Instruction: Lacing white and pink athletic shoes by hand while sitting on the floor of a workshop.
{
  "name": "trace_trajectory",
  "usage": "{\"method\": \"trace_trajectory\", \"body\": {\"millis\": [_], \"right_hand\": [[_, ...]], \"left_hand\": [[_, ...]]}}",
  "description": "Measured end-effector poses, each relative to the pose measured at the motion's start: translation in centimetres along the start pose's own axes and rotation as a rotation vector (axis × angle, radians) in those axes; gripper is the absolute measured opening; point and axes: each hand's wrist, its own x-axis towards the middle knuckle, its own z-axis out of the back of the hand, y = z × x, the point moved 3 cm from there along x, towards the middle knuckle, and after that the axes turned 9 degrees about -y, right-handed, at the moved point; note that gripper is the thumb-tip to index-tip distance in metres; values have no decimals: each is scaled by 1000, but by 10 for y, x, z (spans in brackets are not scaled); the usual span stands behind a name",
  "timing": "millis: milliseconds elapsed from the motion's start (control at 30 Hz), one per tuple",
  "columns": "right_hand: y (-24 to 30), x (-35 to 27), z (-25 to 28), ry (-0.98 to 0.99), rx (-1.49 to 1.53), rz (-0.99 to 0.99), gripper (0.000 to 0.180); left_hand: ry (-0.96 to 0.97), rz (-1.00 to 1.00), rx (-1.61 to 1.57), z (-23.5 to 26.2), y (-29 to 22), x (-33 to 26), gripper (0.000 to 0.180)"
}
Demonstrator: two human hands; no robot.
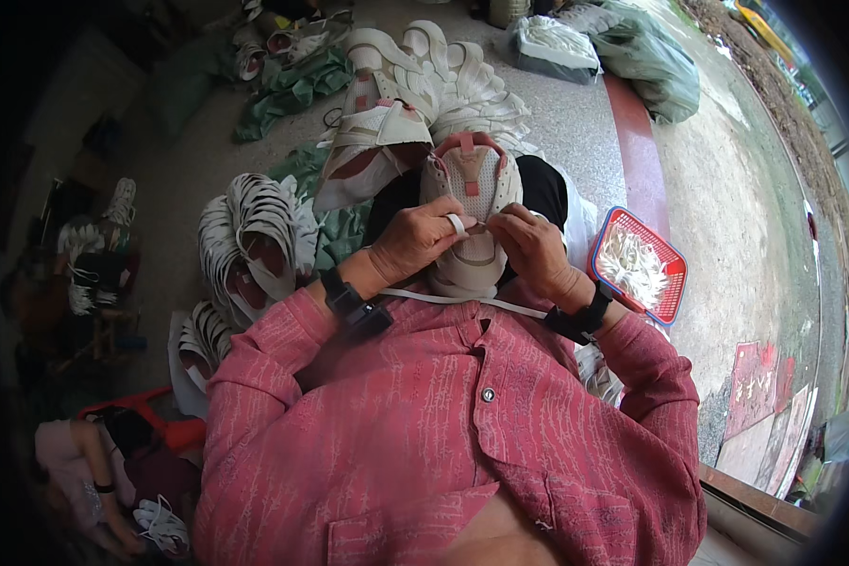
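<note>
Both hands steady a white shoe upper (470,203) for lacing: left hand (415,241) and right hand (533,247) each pinch the white lace (462,302); a red basket (674,269) sits right of the upper.

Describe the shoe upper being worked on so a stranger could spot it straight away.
Start at the pink-shirted lap in the middle. Just above it, the left hand and right hand pinch one shoe upper. Unlike the stacked white uppers around it, it is held up, with pink trim.

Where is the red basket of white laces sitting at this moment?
In the head view, the red basket sits on the floor at the person's right, just beyond the right hand and wrist, beside the shoe upper held in both hands.
</note>
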Motion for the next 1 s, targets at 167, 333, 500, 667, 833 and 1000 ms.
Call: {"method": "trace_trajectory", "body": {"millis": [167, 333, 500, 667, 833, 1000], "right_hand": [[13, 11, 3, 28, -245, 307, 26], [-1, 24, 7, 102, -141, 364, 28], [2, 14, -9, 26, -156, 363, 31], [7, 5, -16, 58, -405, 275, 29], [-4, 19, 0, 46, 118, 52, 12], [-5, 17, -1, 4, 145, 40, 7]], "left_hand": [[-19, -7, 25, -2, 1, -3, 18], [0, 61, 32, 3, 1, -1, 21], [31, 136, 69, 2, 2, 3, 21], [220, 249, 20, 2, 8, 15, 19], [280, 280, 19, 1, 5, 16, 19], [257, 258, -28, 5, 5, 18, 22]]}}
